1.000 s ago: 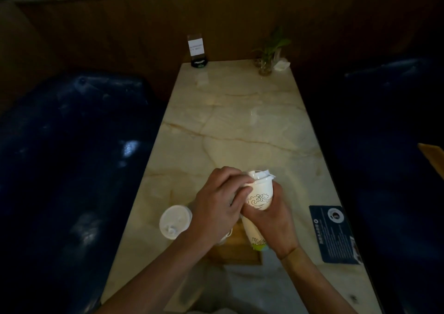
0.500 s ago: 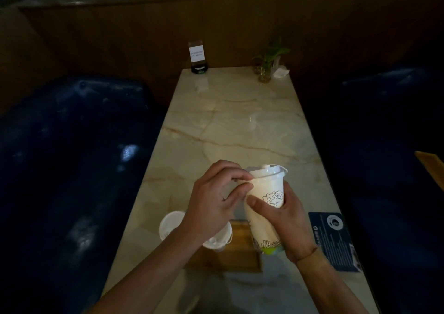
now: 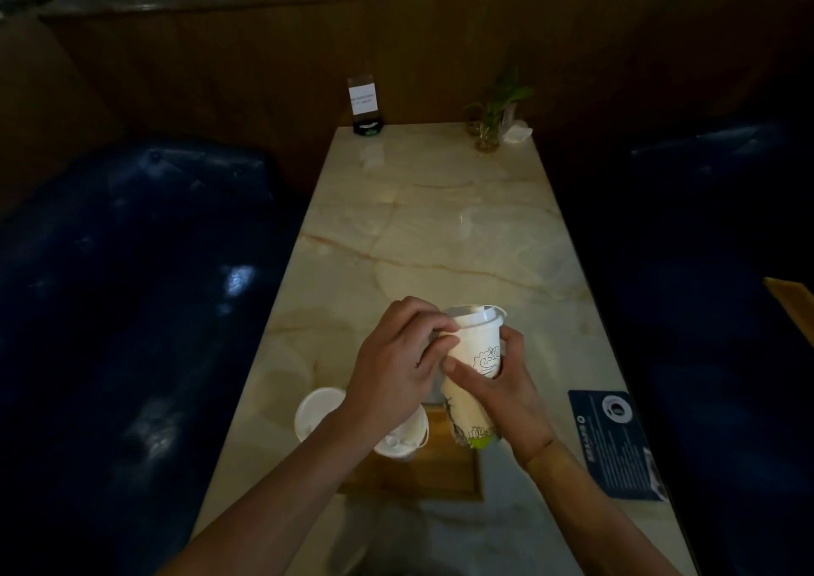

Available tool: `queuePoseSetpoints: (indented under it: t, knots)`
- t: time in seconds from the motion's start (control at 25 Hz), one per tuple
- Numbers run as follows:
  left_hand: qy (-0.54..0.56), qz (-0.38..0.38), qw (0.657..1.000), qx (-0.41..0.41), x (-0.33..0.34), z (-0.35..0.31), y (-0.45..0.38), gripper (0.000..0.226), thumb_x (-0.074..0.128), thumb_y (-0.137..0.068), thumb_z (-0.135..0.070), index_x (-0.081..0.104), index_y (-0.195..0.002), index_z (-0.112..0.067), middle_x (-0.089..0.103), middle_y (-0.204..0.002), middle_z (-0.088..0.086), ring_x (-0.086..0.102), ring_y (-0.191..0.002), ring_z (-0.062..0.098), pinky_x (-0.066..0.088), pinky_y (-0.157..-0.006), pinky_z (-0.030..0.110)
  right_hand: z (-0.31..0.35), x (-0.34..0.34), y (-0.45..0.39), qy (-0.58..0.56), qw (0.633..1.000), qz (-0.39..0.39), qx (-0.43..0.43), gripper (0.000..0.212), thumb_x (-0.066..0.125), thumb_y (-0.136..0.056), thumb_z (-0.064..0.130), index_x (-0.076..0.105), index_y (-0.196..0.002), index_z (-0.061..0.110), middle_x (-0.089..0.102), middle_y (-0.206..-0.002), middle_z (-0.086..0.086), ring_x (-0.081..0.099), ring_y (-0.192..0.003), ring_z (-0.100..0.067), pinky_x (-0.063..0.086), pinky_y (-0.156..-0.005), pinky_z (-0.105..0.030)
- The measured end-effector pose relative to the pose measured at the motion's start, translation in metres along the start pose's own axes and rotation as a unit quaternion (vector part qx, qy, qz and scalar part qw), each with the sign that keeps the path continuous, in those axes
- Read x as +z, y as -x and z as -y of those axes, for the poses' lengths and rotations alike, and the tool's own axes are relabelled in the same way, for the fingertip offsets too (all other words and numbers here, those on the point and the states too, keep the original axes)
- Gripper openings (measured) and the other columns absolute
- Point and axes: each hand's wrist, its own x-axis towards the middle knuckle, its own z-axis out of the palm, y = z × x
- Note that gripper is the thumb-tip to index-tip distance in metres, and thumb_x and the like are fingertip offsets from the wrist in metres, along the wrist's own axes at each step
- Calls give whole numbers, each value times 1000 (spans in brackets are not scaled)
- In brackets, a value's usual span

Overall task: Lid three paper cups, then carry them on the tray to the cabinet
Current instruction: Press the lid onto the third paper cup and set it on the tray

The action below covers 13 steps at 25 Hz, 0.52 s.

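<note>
I hold a tall white paper cup [image 3: 478, 355] with a line drawing and a green base above the table. My right hand [image 3: 506, 392] wraps its body. My left hand [image 3: 396, 364] pinches the white lid [image 3: 478, 314] at the cup's rim; the lid sits slightly askew. Below my hands lies a wooden tray [image 3: 440, 465]. A second lidded cup [image 3: 403, 441] stands on the tray, partly hidden by my left wrist. A third lidded cup [image 3: 315, 412] stands on the table just left of the tray.
The long marble table [image 3: 440, 231] runs away from me. A dark blue card [image 3: 616, 443] lies at the right edge. A sign holder [image 3: 364, 106] and a small plant in glass [image 3: 491, 121] stand at the far end. Dark blue sofas flank both sides.
The cup in my hands went from tilted to nearly upright, and the lid settled flatter on its rim. My view shifted slightly, so the table's far end sits lower in frame.
</note>
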Motion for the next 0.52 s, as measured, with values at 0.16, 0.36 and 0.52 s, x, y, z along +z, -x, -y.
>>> queuePoseSetpoints:
  t: [0.16,0.36,0.52]
  knots:
    - [-29,-11,999,21,1,-8,-9,17,62,-92,-24,70,-97,-10,61,-98,2,60,-91,13,54,-75,29,1,4,2,48,997,-58,-34,84,82,-53,58,43,-124,36,67,-102,8,69,-88,-7,60,-69,-31]
    - [25,-36,999,13,-7,-15,-13,16,68,-89,-24,70,-96,-10,61,-98,3,61,-90,13,52,-80,22,12,-1,9,25,995,-74,-69,76,83,-56,56,52,-121,31,71,-101,5,71,-87,-9,60,-69,-31]
    - [78,-44,996,-6,-8,-17,-13,14,71,-88,-22,69,-96,-10,63,-98,1,62,-92,10,50,-83,17,21,-7,16,-12,997,-52,-61,72,84,-57,50,56,-119,25,72,-101,-2,72,-86,-16,61,-69,-34]
